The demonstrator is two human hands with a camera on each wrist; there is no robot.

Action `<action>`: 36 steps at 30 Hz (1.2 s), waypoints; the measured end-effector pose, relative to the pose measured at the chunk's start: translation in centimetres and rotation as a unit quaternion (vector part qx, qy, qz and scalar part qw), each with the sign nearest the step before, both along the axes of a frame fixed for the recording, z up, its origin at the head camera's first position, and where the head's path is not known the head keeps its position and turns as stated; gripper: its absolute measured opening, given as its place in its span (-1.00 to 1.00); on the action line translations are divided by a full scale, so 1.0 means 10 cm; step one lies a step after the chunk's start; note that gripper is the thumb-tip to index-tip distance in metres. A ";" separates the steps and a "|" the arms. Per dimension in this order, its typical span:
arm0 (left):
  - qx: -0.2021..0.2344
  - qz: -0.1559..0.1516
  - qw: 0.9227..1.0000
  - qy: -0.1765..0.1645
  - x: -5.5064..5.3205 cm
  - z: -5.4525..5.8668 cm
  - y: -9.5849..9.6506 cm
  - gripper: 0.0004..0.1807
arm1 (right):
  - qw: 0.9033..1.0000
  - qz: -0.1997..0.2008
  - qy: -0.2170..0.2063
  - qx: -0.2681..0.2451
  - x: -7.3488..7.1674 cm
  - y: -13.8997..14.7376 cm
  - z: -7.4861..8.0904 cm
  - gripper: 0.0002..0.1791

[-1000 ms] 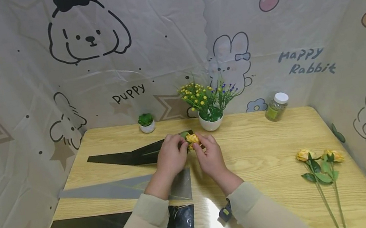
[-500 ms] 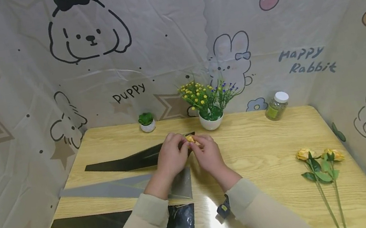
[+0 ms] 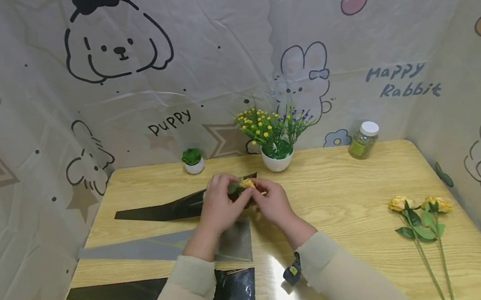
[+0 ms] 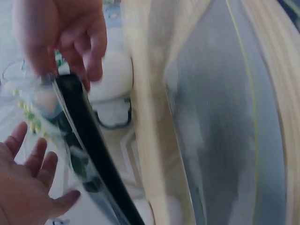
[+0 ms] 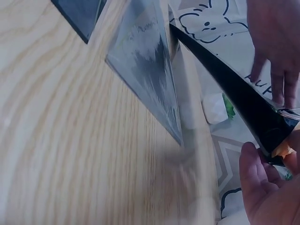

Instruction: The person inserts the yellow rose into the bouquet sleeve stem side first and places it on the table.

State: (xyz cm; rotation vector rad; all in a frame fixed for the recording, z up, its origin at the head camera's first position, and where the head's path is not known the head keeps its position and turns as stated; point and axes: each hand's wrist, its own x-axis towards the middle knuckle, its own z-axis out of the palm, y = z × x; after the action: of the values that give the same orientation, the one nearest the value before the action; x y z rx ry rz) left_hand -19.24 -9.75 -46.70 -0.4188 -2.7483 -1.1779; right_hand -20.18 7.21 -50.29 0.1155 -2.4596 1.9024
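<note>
A black flower sleeve (image 3: 156,214) with a clear side is held over the back of the table, its wide mouth at my hands. A yellow rose (image 3: 247,184) shows at that mouth, also as an orange-yellow bit of petal (image 5: 281,149) in the right wrist view. My right hand (image 3: 274,201) pinches the mouth of the sleeve beside the bloom, with thumb and fingers at its edge. My left hand (image 3: 220,205) is at the sleeve's other side; in the left wrist view its fingers (image 4: 35,161) are spread and apart from the film. The rose's stem is hidden.
A grey sleeve (image 3: 138,250) and another black sleeve (image 3: 112,298) lie flat on the left. Two yellow roses (image 3: 400,203) lie at right. Along the back stand a small succulent (image 3: 193,161), a potted flowering plant (image 3: 276,152) and a white-lidded jar (image 3: 363,140).
My left hand has shifted left and its fingers have opened away from the bloom. The held sleeve's narrow end dipped, then rose slightly. My right hand stays at the mouth.
</note>
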 end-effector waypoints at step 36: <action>-0.172 0.028 0.981 -0.081 -0.20 -0.21 -0.32 -0.25 | 0.982 0.107 0.064 0.141 0.03 0.21 -0.04 -0.45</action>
State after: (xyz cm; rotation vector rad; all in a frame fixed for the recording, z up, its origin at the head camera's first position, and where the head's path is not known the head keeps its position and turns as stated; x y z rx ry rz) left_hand -21.25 -13.00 -48.76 -0.2839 -3.0926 -0.7513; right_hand -19.87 9.32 -50.66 0.5111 -2.7017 1.5388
